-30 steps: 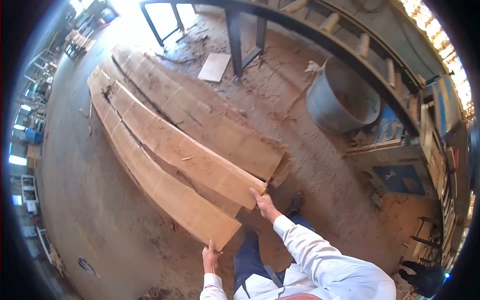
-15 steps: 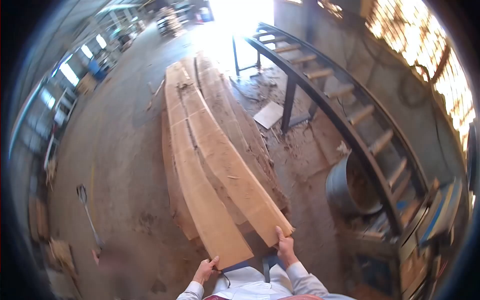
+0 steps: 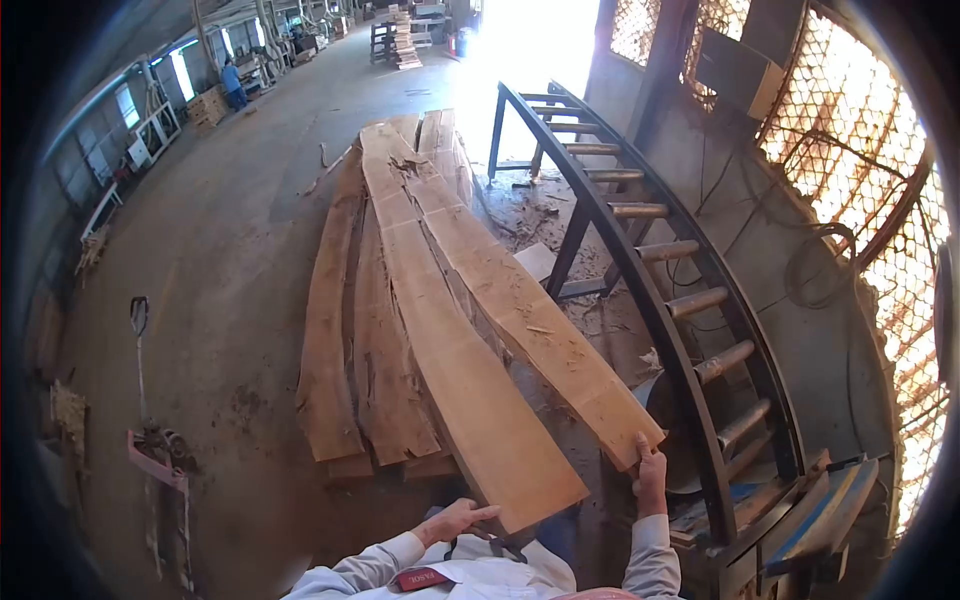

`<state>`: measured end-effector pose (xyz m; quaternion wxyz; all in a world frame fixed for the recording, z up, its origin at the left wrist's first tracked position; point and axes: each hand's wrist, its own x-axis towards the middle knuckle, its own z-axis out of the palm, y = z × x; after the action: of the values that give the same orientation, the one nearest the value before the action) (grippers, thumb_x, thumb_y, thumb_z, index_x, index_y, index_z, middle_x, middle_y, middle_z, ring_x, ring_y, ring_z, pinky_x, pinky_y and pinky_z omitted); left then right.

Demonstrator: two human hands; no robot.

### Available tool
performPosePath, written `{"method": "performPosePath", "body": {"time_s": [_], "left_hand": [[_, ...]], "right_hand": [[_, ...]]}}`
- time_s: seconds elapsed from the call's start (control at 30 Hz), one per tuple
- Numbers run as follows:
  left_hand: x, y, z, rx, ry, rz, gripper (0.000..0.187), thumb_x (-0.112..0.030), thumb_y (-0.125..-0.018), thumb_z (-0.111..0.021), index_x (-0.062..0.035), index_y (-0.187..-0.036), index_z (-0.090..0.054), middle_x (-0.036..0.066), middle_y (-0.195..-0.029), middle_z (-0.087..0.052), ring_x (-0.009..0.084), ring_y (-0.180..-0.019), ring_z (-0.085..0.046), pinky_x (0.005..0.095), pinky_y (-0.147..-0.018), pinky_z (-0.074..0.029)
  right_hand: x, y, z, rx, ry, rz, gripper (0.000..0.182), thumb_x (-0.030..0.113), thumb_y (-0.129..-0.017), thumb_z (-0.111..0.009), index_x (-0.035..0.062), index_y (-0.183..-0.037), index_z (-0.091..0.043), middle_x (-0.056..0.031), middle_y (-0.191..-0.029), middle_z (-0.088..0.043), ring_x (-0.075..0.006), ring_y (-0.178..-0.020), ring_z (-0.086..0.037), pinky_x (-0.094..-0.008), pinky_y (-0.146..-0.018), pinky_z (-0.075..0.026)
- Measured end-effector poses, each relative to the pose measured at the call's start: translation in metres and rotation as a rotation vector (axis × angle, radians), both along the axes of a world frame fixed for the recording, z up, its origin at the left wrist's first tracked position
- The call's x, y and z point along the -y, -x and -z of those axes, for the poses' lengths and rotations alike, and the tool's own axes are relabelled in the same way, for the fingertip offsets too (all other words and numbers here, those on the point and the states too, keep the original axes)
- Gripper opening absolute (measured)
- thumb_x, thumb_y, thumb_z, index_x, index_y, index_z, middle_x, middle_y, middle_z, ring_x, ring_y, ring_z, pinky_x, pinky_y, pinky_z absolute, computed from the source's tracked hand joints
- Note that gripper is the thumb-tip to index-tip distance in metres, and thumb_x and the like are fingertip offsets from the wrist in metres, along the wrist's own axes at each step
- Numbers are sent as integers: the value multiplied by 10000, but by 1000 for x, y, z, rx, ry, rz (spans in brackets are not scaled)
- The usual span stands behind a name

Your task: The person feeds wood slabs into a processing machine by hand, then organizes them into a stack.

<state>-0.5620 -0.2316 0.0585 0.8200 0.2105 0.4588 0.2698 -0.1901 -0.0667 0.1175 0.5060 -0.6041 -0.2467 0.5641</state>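
A long wooden slab, split lengthwise into two prongs toward me, stretches away over a stack of planks. My right hand grips the end of its right prong, thumb on top and fingers beneath. At the near left corner of the wider left prong is my left hand, its thumb over the edge and the other fingers partly hidden. Rough-edged planks lie under and left of the slab. A ragged knot hole shows near its far end.
To the right stands a dark metal roller conveyor, with boards near its close end. A long-handled shovel is at left. Farther off are a person in blue and stacked lumber. Wood scraps litter the floor beside the conveyor.
The slab's near end has swung right with both my hands, uncovering more of the planks on the left. The view has turned too, bringing the shovel and far wall into clearer sight.
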Motion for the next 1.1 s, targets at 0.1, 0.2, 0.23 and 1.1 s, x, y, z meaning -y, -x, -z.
{"method": "performPosePath", "body": {"time_s": [0.1, 0.2, 0.23, 1.1], "left_hand": [[-16, -56, -19, -22, 50, 10, 555, -348, -959, -699, 151, -1189, -622, 176, -1071, -715, 249, -896, -736, 341, -767, -638], [-33, -133, -40, -33, 41, 39, 536, -368, -1003, -632, 95, -1272, -609, 171, -1148, -702, 264, -988, -729, 347, -798, -623], [-40, -163, -66, -26, 10, 10, 539, -375, -1007, -622, 111, -1239, -622, 173, -1130, -712, 271, -980, -733, 340, -815, -618], [-178, -601, -52, 424, 205, 267, 552, -362, -1015, -615, 11, -1404, -495, 119, -1351, -598, 272, -1149, -665, 314, -891, -615]], "right_hand": [[-22, -61, 14, 87, -105, 0, 489, 284, -958, -719, -81, -1257, -591, -86, -1072, -678, -174, -934, -684, -333, -780, -582], [-52, -136, -4, 173, -172, 9, 474, 271, -957, -718, -93, -1243, -614, -101, -1096, -684, -160, -932, -667, -309, -755, -559], [-63, -161, -17, 202, -191, 4, 468, 264, -958, -716, -97, -1240, -621, -107, -1110, -686, -151, -930, -658, -296, -749, -547], [-174, -504, -159, 413, -359, -32, 421, 284, -994, -662, -45, -1251, -611, -89, -1130, -669, -137, -1001, -638, -279, -860, -516]]}}
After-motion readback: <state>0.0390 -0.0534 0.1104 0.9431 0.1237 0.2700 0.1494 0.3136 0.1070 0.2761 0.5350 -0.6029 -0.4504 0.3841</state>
